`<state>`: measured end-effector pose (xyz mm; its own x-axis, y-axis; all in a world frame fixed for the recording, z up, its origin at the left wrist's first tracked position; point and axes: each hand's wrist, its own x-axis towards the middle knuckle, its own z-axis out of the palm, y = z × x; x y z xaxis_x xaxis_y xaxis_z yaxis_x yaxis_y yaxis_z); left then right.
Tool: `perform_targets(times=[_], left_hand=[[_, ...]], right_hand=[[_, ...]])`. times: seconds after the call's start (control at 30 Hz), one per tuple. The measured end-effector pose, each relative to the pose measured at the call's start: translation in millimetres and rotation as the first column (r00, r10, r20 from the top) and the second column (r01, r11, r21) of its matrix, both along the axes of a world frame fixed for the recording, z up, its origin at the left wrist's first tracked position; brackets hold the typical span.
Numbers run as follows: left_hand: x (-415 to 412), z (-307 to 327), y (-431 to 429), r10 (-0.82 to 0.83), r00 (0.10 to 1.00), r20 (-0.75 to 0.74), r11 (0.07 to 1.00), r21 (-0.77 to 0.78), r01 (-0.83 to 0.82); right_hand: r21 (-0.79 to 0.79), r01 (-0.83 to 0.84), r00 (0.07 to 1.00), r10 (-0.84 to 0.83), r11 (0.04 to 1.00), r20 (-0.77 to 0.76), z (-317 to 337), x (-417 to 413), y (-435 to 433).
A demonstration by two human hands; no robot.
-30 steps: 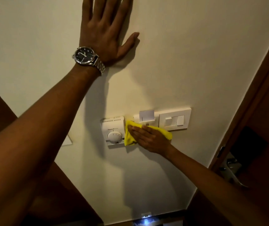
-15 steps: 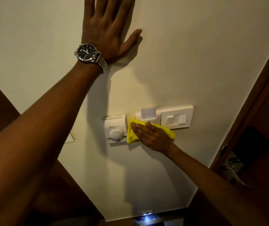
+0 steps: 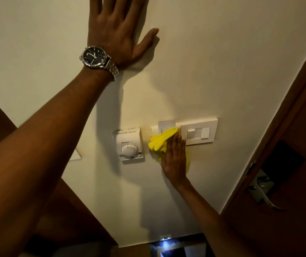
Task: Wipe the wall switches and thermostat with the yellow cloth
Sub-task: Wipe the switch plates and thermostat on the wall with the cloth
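Observation:
My right hand (image 3: 174,160) presses the bunched yellow cloth (image 3: 159,141) flat against the wall, fingers pointing up. The cloth covers most of the small card-holder plate (image 3: 164,125) and touches the left edge of the white switch panel (image 3: 200,132). A white thermostat (image 3: 129,144) with a round dial hangs just left of the cloth, uncovered. My left hand (image 3: 118,28), with a metal watch (image 3: 94,56) on the wrist, lies flat and spread on the wall high above the thermostat.
A brown wooden door (image 3: 287,164) with a black lock plate and a metal handle (image 3: 263,191) stands at the right. Dark wood panelling (image 3: 70,210) runs along the lower left. A small night light (image 3: 165,240) glows low on the wall.
My right hand has turned from pointing left to pointing up and slid the cloth right, off the thermostat's edge, up to the switch panel. The left hand stays on the wall.

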<state>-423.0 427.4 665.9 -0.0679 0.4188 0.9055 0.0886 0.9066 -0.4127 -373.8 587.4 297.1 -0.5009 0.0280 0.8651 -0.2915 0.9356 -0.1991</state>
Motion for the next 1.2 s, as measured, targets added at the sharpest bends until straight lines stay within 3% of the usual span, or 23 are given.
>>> perform_targets(times=[0.1,0.17,0.4,0.53,0.63,0.9,1.0,1.13,1.2], left_hand=[[4,5,1,0.018,0.998,0.063,1.0,-0.008,-0.018],[6,6,2,0.025,0.996,0.088,1.0,-0.02,-0.023],[-1,1,1,-0.02,1.0,-0.022,1.0,-0.012,0.02],[4,2,1,-0.002,0.999,0.047,1.0,-0.013,0.002],[4,3,0,-0.006,0.999,0.042,1.0,-0.009,0.006],[1,2,0,-0.031,0.999,0.03,1.0,-0.001,0.031],[-1,1,0,-0.034,0.999,0.003,0.999,0.001,0.034],[2,3,0,-0.05,0.999,-0.003,0.999,-0.006,0.05],[0,1,0,-0.045,0.999,0.003,0.999,-0.008,0.045]], right_hand=[[0.067,0.0,0.998,-0.004,0.998,0.059,-26,13,-5],[0.017,0.008,0.995,-0.01,1.0,0.095,-31,16,-8],[-0.099,0.072,0.997,-0.068,0.992,0.043,-22,-3,-34],[0.087,0.015,0.971,-0.035,0.996,0.238,-62,18,-32],[0.055,0.004,0.923,-0.025,0.998,0.384,-57,19,-36],[-0.007,0.004,1.0,-0.004,1.0,0.008,-42,2,-36],[-0.081,0.007,1.0,-0.008,0.997,-0.005,-36,-7,-40],[-0.001,0.039,0.999,-0.039,0.999,0.025,-57,2,-36],[-0.068,0.015,0.999,-0.013,0.998,0.035,-53,-2,-38]])
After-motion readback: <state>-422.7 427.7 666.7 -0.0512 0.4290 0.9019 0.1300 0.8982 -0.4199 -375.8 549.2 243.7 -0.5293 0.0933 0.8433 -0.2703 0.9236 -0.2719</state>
